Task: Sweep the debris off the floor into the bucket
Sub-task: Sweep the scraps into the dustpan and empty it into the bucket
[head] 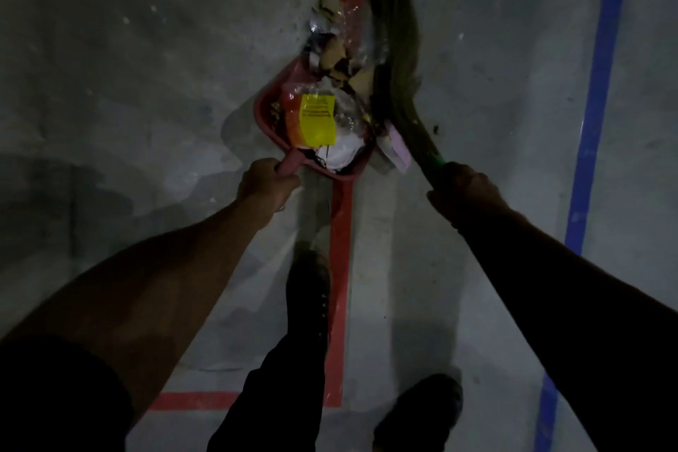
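A red dustpan (265,110) lies on the grey concrete floor, filled with a yellow-labelled wrapper (317,118), white paper and clear plastic. My left hand (265,184) grips its handle from behind. More debris (335,48), cardboard scraps and foil, is heaped at the pan's mouth. My right hand (464,187) grips the base of a soft grass broom (394,48) whose bristles lie along the right side of the heap. A pink paper scrap (398,147) lies beside the pan. No bucket is in view.
A red tape line (341,268) runs down the floor under the pan, with a short red branch (198,401) at the lower left. A blue tape line (598,103) runs along the right. My two dark shoes (310,283) stand below the pan.
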`<action>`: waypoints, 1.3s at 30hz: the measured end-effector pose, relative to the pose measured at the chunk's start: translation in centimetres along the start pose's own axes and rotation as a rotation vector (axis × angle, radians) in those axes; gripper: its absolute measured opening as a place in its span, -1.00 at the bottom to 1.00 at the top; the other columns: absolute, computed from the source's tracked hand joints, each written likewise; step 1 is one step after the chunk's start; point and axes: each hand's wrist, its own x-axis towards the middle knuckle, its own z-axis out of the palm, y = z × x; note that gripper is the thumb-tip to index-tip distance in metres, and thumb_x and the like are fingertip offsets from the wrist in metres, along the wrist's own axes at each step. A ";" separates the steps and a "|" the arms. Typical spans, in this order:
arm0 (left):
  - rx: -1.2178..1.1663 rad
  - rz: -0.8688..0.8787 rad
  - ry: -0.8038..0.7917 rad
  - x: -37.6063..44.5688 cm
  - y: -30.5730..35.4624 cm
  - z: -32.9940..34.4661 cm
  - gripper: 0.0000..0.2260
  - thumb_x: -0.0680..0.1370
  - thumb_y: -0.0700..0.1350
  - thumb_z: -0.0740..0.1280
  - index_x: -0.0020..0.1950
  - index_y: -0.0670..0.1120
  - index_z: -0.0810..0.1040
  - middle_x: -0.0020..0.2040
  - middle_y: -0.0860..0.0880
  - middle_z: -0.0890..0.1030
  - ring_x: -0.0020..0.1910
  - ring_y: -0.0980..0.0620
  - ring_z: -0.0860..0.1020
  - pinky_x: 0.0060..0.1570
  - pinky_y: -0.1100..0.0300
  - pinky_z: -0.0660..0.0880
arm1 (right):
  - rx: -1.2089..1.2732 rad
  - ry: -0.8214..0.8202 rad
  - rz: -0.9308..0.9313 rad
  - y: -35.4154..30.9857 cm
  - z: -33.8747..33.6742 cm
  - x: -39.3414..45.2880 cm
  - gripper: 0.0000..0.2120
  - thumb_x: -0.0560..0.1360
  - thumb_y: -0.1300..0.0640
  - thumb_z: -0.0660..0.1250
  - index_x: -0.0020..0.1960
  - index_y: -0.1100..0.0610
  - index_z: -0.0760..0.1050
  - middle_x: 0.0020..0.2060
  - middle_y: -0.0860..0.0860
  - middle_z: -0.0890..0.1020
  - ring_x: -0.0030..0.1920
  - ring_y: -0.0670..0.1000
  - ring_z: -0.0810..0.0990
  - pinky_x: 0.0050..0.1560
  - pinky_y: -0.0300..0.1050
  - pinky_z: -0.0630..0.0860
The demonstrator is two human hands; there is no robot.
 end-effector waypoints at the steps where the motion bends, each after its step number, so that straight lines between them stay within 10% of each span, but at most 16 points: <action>1: 0.012 0.014 -0.008 0.4 0.4 -0.1 -0.92 0.43 -0.12 0.45 -0.16 -0.03 0.56 -0.16 -0.20 0.65 -0.29 -0.15 0.60 -0.17 -0.07 0.64 | 0.004 -0.021 -0.023 0.0 0.6 -0.4 -0.63 0.48 0.00 0.36 0.25 -0.01 0.40 -0.20 -0.05 0.46 -0.24 0.02 0.55 -0.36 -0.14 0.51; 8: 0.154 0.034 0.017 0.7 0.8 0.2 -0.85 0.43 -0.08 0.45 -0.05 -0.04 0.56 -0.27 -0.07 0.59 -0.30 -0.11 0.59 -0.18 0.04 0.60 | -0.032 -0.100 -0.142 -1.3 3.3 -4.1 -0.61 0.48 0.02 0.32 0.28 0.04 0.38 -0.01 0.08 0.55 -0.08 0.14 0.59 -0.07 0.08 0.61; 19: -0.095 0.069 0.150 -4.7 0.7 -0.8 -0.82 0.32 -0.16 0.46 -0.41 -0.06 0.48 -0.52 0.05 0.45 -0.54 0.03 0.42 -0.62 0.34 0.28 | 0.066 -0.020 -0.149 -2.1 2.0 -11.2 -0.62 0.49 0.00 0.30 0.27 0.02 0.36 -0.20 -0.05 0.50 -0.32 -0.05 0.46 -0.37 -0.21 0.35; 29: -0.203 0.048 0.219 -18.3 7.9 -11.0 -0.88 0.36 -0.22 0.44 -0.31 -0.12 0.52 -0.40 -0.09 0.51 -0.45 -0.09 0.46 -0.36 0.00 0.56 | 0.093 0.060 -0.267 -6.0 -9.0 -26.9 -0.50 0.56 0.01 0.32 0.44 0.06 0.27 -0.03 0.03 0.58 -0.36 -0.19 0.35 -0.44 -0.33 0.23; 39: -0.291 0.100 0.333 -28.4 17.6 -23.2 -0.82 0.33 -0.17 0.42 -0.41 -0.08 0.45 -0.52 0.00 0.42 -0.56 0.01 0.37 -0.68 0.35 0.24 | 0.073 0.074 -0.435 -12.3 -22.0 -37.6 -0.48 0.57 0.04 0.29 0.48 0.08 0.25 0.07 0.13 0.60 -0.13 0.09 0.60 -0.25 -0.16 0.48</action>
